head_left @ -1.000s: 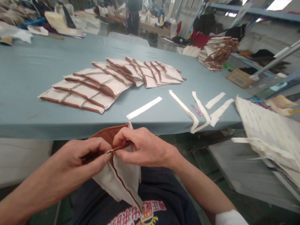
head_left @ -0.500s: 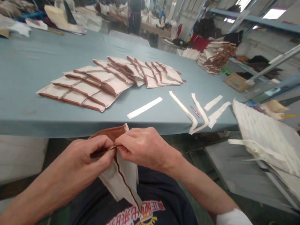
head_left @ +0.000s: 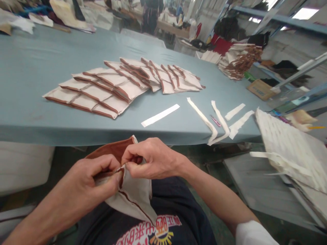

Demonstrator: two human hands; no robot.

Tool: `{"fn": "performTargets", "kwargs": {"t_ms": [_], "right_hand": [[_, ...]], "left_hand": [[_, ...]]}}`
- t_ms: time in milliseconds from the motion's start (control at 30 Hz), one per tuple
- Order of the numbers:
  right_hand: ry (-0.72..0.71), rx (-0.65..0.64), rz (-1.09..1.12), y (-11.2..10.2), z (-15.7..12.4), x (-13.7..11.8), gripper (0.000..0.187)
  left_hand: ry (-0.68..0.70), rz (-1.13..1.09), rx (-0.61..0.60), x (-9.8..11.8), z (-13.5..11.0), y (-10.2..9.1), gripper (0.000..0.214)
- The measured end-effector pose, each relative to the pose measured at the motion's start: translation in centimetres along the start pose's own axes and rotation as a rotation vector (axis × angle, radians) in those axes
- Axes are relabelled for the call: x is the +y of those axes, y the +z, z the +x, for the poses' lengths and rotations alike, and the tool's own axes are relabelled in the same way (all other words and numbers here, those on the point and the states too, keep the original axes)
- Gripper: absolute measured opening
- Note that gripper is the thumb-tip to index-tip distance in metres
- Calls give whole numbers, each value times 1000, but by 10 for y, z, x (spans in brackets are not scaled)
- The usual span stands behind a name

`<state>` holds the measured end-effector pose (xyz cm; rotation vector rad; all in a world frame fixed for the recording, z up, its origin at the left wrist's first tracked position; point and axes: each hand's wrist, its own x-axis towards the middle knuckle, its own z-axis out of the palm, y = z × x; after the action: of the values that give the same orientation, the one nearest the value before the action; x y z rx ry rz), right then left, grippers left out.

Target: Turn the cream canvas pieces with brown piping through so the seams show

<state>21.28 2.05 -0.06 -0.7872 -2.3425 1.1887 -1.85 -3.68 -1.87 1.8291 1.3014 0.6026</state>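
Note:
Between my hands, in front of my body, is a cream and brown fabric piece [head_left: 136, 200] with a dark brown seam running down it. My left hand [head_left: 95, 183] pinches its folded edge between thumb and fingers. Right beside that pinch, my right hand [head_left: 150, 158] grips the same seam with thumb and forefinger, the fingertips almost touching those of the left. Behind the hands the brown side of the fabric [head_left: 109, 149] stands up, with a pale corner at its top. The lower part hangs over my dark shirt. Fingertips cover the exact spot being held.
Overlapping cream panels with brown edging [head_left: 97, 90] lie on the blue-green table [head_left: 25, 68]. Nearer are a white strip [head_left: 160, 115], several cream strips [head_left: 201, 115] and a small pink tool [head_left: 216, 120]. White sheets [head_left: 288, 149] lie on the right. A person [head_left: 150, 17] stands far back.
The fabric's hanging part has swung and bunched slightly, and its brown side shows wider. Both hands have shifted a little left and keep their pinch. The camera view has moved slightly.

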Motion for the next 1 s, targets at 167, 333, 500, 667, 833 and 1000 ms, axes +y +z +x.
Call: {"fn": "performTargets", "kwargs": {"t_ms": [167, 333, 500, 667, 833, 1000], "right_hand": [[86, 45, -150, 2, 3, -12, 9], [223, 63, -211, -3, 3, -26, 10], [219, 103, -262, -7, 1, -30, 5], [170, 73, -234, -10, 1, -27, 8], [161, 17, -189, -22, 1, -28, 14], [185, 11, -115, -28, 1, -29, 15]], "left_hand": [[122, 253, 136, 12, 4, -5, 19], [331, 425, 254, 20, 17, -6, 20], [414, 314, 222, 28, 25, -8, 24], [417, 214, 221, 34, 29, -11, 21], [429, 174, 215, 40, 31, -15, 18], [463, 193, 200, 49, 40, -17, 20]]}}
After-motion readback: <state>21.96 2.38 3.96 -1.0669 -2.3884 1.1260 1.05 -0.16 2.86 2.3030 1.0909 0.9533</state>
